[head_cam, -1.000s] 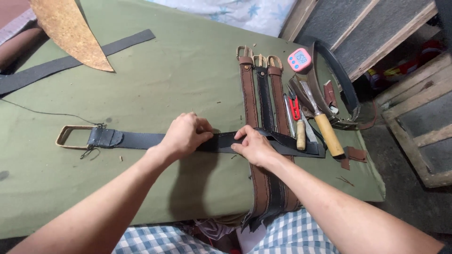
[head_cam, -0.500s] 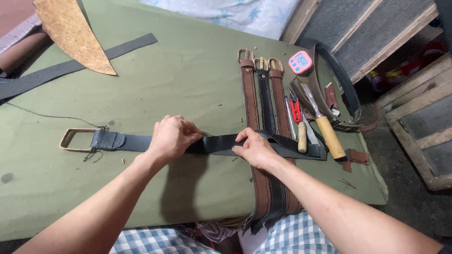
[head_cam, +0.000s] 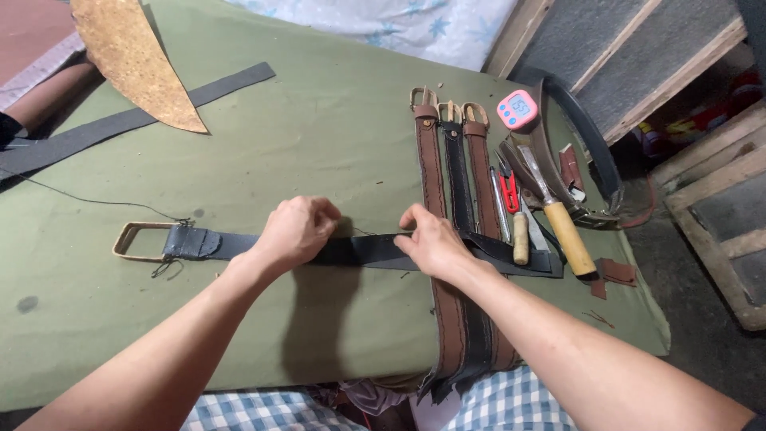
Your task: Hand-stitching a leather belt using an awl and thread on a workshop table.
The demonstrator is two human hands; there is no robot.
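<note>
Flat across the green cloth table (head_cam: 335, 136) lies a black belt (head_cam: 363, 250) w/ brass buckle (head_cam: 137, 242) at its left end. Left hand (head_cam: 294, 231) & right hand (head_cam: 428, 241) press on its middle, fingers curled together, pinching the strap. Just right: three brown/black belts (head_cam: 451, 183), wood-handled chisel (head_cam: 558, 219).

Black belt (head_cam: 367, 250) under both hands: matt leather, smooth face, stitched fold at brass-coloured metal buckle (head_cam: 137, 242), dull sheen. Worktop cover (head_cam: 319, 136): olive woven cloth, matt, lightly stained near left edge. Three belts (head_cam: 451, 175) toward right edge: brown and black leather, stitched borders, metal buckles. Chisel (head_cam: 558, 223): pale wooden handle, smooth; grey metal blade. Tan hide piece (head_cam: 132, 60) at far left corner: rough, mottled. Pink timer (head_cam: 518, 109): glossy plastic.
</note>
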